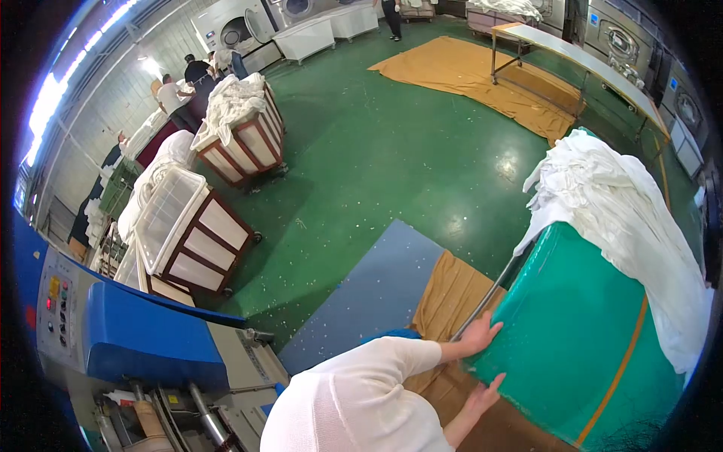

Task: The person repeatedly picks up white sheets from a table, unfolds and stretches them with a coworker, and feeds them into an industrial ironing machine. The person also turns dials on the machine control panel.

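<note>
A green-topped table (572, 331) with an orange stripe stands right in front of me. My left hand (479, 337) is at its near corner, beside a metal rail (482, 301), with fingers closed over the edge. Lower along the same edge, my right hand (482, 398) also grips the table; some of its fingers are hidden. A heap of white cloth (595, 181) lies across the table's far end and hangs down its right side. Neither hand touches the cloth.
Left are slatted carts, one (199, 237) near and one (241, 135) piled with linen. A blue machine (151, 331) with a control panel is at lower left. Mats (369, 279) cover the floor beside me. A long table (580, 60), washers and several people are farther off.
</note>
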Demonstrator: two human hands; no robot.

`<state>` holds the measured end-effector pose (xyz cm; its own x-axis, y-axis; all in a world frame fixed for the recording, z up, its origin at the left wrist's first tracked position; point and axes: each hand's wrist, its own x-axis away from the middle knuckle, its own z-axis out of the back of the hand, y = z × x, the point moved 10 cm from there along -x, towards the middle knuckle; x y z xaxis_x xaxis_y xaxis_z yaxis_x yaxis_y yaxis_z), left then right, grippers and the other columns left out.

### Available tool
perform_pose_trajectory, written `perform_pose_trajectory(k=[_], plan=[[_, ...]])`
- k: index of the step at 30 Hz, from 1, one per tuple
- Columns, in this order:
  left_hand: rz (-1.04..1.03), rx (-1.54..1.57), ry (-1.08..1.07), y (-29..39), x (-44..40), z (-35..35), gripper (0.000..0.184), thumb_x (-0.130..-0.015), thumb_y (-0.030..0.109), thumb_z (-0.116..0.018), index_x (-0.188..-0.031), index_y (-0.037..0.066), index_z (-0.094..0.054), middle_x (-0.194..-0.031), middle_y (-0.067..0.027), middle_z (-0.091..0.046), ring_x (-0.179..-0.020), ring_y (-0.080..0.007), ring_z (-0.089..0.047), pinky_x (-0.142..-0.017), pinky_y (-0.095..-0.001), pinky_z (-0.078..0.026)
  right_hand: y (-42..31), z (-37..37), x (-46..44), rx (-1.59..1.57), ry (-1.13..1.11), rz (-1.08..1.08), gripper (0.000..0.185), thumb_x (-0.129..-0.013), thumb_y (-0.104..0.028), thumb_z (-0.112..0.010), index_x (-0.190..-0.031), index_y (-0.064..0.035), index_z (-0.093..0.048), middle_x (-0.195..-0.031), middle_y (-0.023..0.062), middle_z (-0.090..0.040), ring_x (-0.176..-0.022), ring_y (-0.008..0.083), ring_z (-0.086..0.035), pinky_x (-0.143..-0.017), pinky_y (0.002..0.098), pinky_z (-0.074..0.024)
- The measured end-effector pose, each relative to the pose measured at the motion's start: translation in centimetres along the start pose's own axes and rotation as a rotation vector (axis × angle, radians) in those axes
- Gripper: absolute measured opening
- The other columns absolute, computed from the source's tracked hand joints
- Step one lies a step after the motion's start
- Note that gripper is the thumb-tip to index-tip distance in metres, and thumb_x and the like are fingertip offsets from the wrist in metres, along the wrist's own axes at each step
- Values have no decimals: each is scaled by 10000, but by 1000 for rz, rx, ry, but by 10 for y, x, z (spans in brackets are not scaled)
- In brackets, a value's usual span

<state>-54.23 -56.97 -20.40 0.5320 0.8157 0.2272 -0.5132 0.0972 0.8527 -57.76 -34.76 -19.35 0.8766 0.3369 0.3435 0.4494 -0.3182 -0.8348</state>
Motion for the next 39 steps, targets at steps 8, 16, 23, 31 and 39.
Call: perform_pose_trajectory(k=[8,16,23,31,39], plan=[[147,156,-126,30,83,-27,473,-948,399,-497,-1251,62,-362,-1036,-274,-610,-942,-458,-592,-777,-522,-467,-51,112,40,553,121,197,492,-932,-282,-588,-1290,34,-468,-1126,147,-531,-980,235,-529,-838,362,-431],[-59,56,-836,81,209,-107,487,-920,353,-542,-1278,66,-379,-939,-253,-641,-851,-440,-626,-707,-478,-498,-189,174,157,1264,1151,487,486,-919,-232,-632,-1263,75,-480,-1264,195,-529,-1119,295,-533,-959,397,-433],[-577,-54,-1617,154,302,-123,291,-859,277,-572,-974,11,-603,-831,-214,-666,-835,-369,-658,-678,-446,-521,-237,71,192,1173,947,574,358,-922,-135,-594,-1217,57,-530,-1226,195,-568,-1069,300,-580,-929,376,-465],[-316,-257,-777,4,50,-6,338,-841,362,-578,-850,30,-637,-776,-132,-672,-690,-294,-647,-611,-436,-490,-238,61,35,1033,485,587,298,-954,-152,-544,-1180,42,-568,-1161,174,-608,-1075,274,-582,-938,356,-464],[534,196,35,-169,62,277,229,-854,228,-541,-834,27,-648,-705,-87,-682,-555,-160,-643,-550,-310,-534,-272,-49,-11,1215,339,798,390,-948,-227,-552,-1210,62,-545,-1208,195,-586,-1088,337,-571,-968,392,-445]])
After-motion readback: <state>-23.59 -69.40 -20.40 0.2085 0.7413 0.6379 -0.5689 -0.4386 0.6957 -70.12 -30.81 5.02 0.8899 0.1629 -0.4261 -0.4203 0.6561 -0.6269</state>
